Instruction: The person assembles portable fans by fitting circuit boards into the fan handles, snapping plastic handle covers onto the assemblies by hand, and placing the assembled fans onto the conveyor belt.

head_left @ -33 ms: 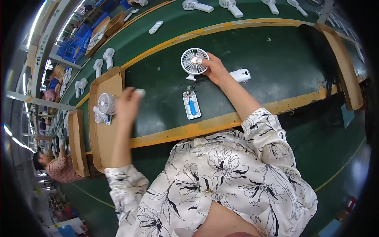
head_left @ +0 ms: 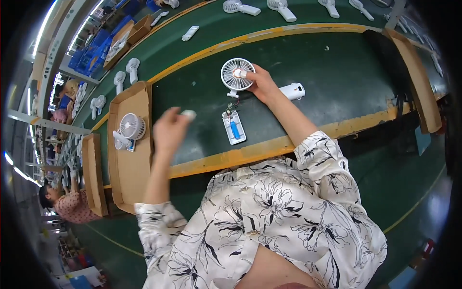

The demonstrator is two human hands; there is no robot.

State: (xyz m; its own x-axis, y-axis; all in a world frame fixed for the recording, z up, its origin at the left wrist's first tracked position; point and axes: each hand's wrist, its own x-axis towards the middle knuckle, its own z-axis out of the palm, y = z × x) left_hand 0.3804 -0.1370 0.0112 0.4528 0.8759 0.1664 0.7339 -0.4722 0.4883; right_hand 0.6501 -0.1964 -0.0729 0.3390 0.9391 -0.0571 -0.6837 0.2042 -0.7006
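My right hand (head_left: 263, 85) grips the round white fan head (head_left: 237, 73) of a handheld fan, thumb on its hub. A white covering shows on that thumb. Thin wires join the head to an open white handle shell (head_left: 234, 129), which lies on the green bench with a blue battery cell (head_left: 235, 129) inside. Left of it, my left hand (head_left: 169, 131) hovers between the shell and a cardboard tray (head_left: 129, 180). Its fingers look curled but blurred; a small white patch shows at the tip, either a covering or a held piece. Another white fan (head_left: 131, 127) sits in the tray.
A white handle cover (head_left: 292, 91) lies right of my right wrist. Past the yellow strip (head_left: 202, 54), several white fans (head_left: 282, 10) lie on the far green surface. Another cardboard tray (head_left: 416, 79) stands at the right. A person (head_left: 72, 204) works at the far left.
My left hand has moved right, away from the fan in the cardboard tray and toward the open shell. My right hand and the fan head have stayed nearly still.
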